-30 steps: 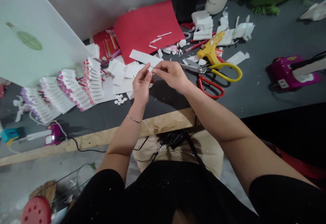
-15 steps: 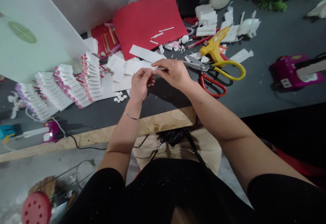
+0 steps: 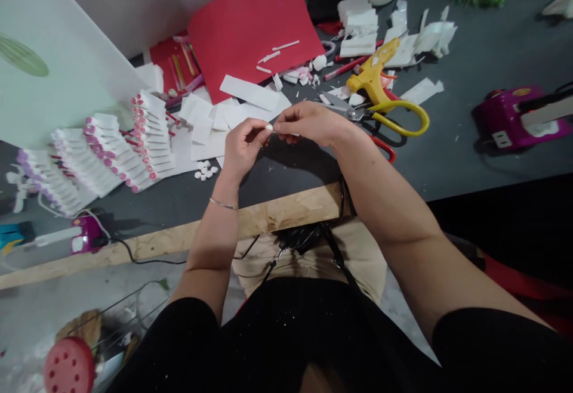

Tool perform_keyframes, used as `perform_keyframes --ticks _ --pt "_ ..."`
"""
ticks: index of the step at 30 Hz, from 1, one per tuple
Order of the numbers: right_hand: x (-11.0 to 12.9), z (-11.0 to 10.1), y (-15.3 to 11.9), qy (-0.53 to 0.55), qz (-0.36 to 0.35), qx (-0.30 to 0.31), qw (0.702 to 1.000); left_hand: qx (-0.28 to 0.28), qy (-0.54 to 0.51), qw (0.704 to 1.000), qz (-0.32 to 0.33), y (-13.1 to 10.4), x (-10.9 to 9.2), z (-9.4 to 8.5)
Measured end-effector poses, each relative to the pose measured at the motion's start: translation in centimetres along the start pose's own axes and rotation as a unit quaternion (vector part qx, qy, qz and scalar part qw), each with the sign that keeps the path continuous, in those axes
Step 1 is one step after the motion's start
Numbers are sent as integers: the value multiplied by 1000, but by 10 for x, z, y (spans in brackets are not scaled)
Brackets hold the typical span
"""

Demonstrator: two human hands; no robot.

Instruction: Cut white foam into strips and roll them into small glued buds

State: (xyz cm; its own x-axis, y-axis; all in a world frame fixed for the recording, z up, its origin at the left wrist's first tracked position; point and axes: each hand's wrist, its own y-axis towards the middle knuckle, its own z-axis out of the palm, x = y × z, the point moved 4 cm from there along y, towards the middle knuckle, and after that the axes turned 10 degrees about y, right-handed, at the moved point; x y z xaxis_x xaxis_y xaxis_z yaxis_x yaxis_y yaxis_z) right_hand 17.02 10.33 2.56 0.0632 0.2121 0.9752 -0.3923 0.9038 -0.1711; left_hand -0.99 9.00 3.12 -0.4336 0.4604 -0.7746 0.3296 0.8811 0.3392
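Above the dark table, my left hand (image 3: 244, 144) pinches a small white piece (image 3: 268, 127) between thumb and fingertips. My right hand (image 3: 313, 121) is closed right beside it, its fingertips close to that piece. A thin white edge shows under the right fingers, too small to name. Beyond both hands lie white paper strips (image 3: 248, 92). A small group of white pellets (image 3: 206, 170) sits left of my left hand. Just right of my right hand are scissors (image 3: 398, 115) with one yellow and one red handle, partly behind my forearm.
Rows of white rolled pieces with pink and purple tips (image 3: 107, 151) stand at the left. A red sheet (image 3: 255, 23) lies at the back. A yellow glue gun (image 3: 373, 74) rests by the scissors. Purple devices sit at the right (image 3: 514, 118) and lower left (image 3: 87, 232).
My hands have drawn slightly apart at the fingertips, and the small white piece now shows in my left hand. The whole view has shifted a little.
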Motion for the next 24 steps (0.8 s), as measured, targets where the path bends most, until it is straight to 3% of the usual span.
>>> perform_keyframes --ticks 5,10,15,24 --pt "-3 0 2 26 26 -4 999 6 44 999 19 -2 -2 -2" --pt "-13 0 8 19 -37 -2 999 13 101 995 13 0 0 -3" --pt "-15 3 8 -55 -117 -34 991 -6 150 988 33 -1 2 -4" --pt "-2 9 2 -239 -271 -70 930 -64 -49 991 -108 0 16 -1"
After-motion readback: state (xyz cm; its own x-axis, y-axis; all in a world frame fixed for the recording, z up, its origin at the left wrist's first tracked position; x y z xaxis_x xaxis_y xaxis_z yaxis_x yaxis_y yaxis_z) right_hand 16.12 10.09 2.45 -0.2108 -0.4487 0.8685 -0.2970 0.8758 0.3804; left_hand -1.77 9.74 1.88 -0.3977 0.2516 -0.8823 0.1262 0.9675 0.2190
